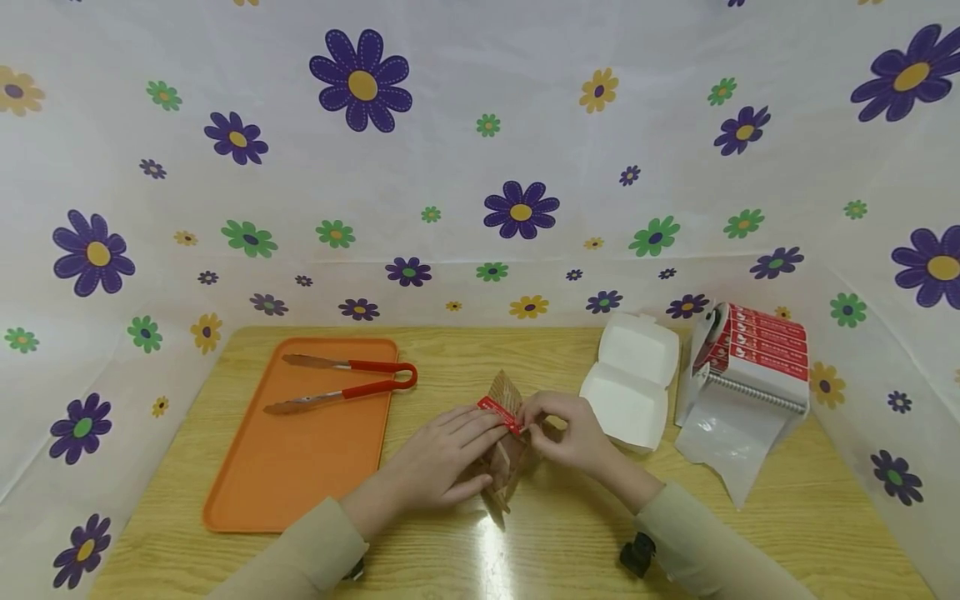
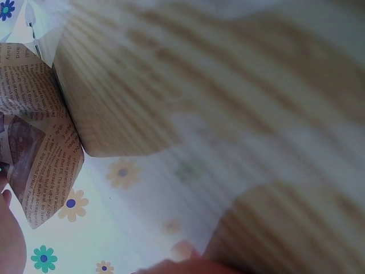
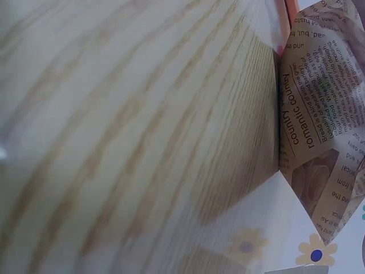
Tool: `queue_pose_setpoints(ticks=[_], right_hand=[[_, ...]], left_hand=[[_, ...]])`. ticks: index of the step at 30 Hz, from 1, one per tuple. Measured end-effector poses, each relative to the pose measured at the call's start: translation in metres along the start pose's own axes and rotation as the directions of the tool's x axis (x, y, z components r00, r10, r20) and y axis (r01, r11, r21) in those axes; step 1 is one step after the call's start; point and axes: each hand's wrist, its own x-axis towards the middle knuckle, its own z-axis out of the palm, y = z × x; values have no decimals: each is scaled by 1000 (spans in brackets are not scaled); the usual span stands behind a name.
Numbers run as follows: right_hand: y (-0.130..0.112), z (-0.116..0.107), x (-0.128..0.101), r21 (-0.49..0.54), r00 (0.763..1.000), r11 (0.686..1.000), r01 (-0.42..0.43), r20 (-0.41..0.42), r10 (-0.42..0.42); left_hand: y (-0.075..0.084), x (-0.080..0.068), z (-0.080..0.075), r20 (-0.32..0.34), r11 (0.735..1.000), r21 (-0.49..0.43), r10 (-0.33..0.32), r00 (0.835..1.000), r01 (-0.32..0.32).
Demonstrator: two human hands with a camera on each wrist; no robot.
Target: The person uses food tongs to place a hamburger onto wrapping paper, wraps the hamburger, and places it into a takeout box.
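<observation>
A package in brown newsprint-patterned paper point(image 1: 504, 385) lies on the wooden table between both hands. Across its top runs a red label with white print point(image 1: 501, 412). My left hand point(image 1: 453, 454) rests on the package from the left, fingers extended over the paper and the label's edge. From the right, my right hand point(image 1: 564, 429) pinches the label's right end between thumb and forefinger. Both wrist views show the printed wrapper point(image 2: 40, 114) point(image 3: 319, 97) with a see-through window; what is inside cannot be made out clearly.
At left lies an orange tray point(image 1: 300, 475) with red-handled tongs point(image 1: 378, 367) on it, their handle end past the tray's right rim. An opened white box point(image 1: 626, 400) stands right of the package, beside a dispenser with a roll of red-and-white labels point(image 1: 765, 342).
</observation>
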Motion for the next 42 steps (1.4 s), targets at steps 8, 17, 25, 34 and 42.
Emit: queue_pose_setpoints(ticks=[8,17,25,34,42], right_hand=[[-1,-8,2,-279,965,926,255,126,-228],[-5,-15,-8,-427,894,790,441,290,-342],[-4,-16,-16,-441,894,784,437,308,-325],[-5,-19,-21,-477,900,768,428,302,-314],[-7,-21,-24,-485,918,787,382,296,-263]], left_hand=[[1,1,-2,-16,1000,-29,-6,1000,5],[0,1,-2,16,1000,-7,-6,1000,6],[0,-3,0,73,998,-25,-48,996,50],[0,-4,0,72,999,4,-40,997,40],[1,-6,-3,77,998,30,-52,996,50]])
